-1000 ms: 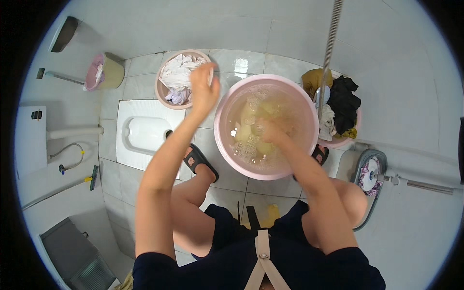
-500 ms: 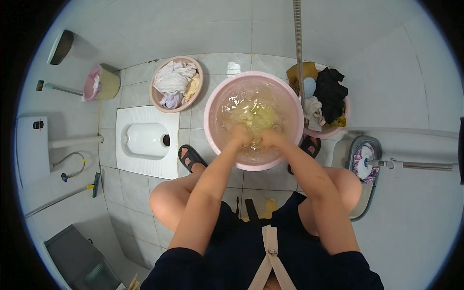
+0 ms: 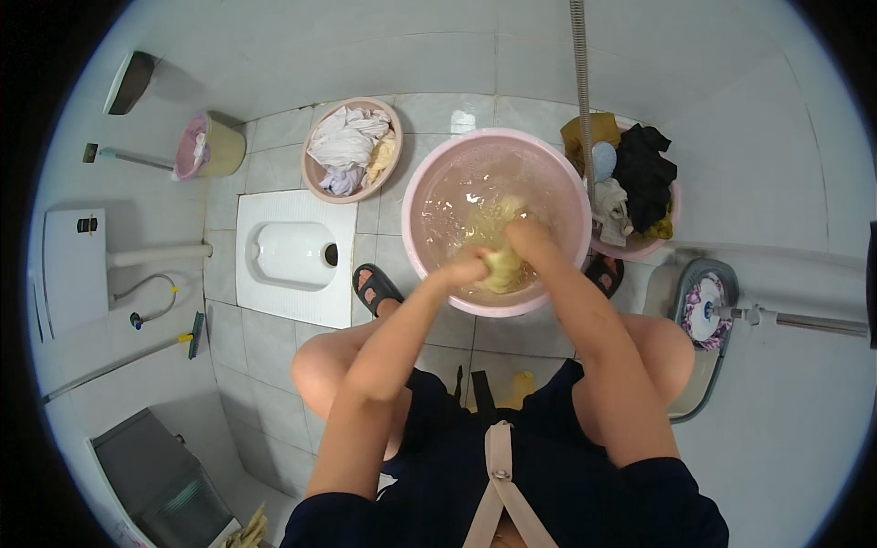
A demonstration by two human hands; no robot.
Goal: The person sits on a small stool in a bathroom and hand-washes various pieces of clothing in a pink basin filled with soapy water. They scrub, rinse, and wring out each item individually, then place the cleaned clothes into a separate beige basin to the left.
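A large pink basin (image 3: 413, 219) of water stands on the floor in front of me. In it is a pale yellow cloth (image 3: 502, 271), bunched up and wet, partly under the surface. My left hand (image 3: 469, 266) is closed on the cloth's near left side. My right hand (image 3: 527, 236) grips it farther up and to the right, with the fingers partly hidden by the hand's back. Between the two hands the cloth bulges toward the basin's near wall.
A smaller pink basin (image 3: 313, 178) of white and yellow laundry sits at the far left, beside a squat toilet (image 3: 292, 306). At the right, dark clothes (image 3: 644, 173) fill another basin behind a hanging shower hose (image 3: 582, 82). A mop bucket (image 3: 687, 402) stands nearer on the right.
Both hands have come up from the water with the yellow cloth now showing between them. My right hand has moved farther away, and my left has come nearer. The view has shifted slightly.
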